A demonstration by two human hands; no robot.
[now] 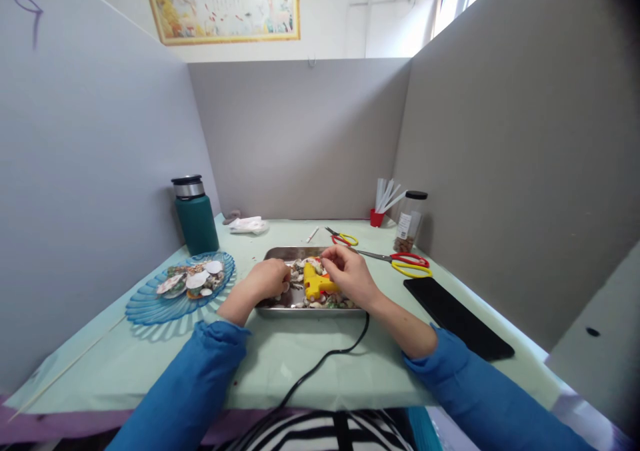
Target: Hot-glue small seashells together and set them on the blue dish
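A shallow metal tray [310,313] holds many small shells [299,269], and a yellow glue gun [314,283] lies on top of them. My left hand [270,279] reaches over the tray's left side, its fingers curled down among the shells; whatever they grip is hidden. Just above the glue gun's right side, my right hand [351,276] has thumb and fingertips pinched together. Anything in that pinch is too small to make out. The gun's black cord [325,356] runs over the tray's front edge toward me.
Left stand a blue fluted plate [160,311] of shells and a green bottle [195,218]. Right lie two scissors [410,264] [345,238] and a black slab [457,318]. Behind them are a jar [410,221] and a red cup [377,218] of glue sticks. Partitions [300,138] enclose the table.
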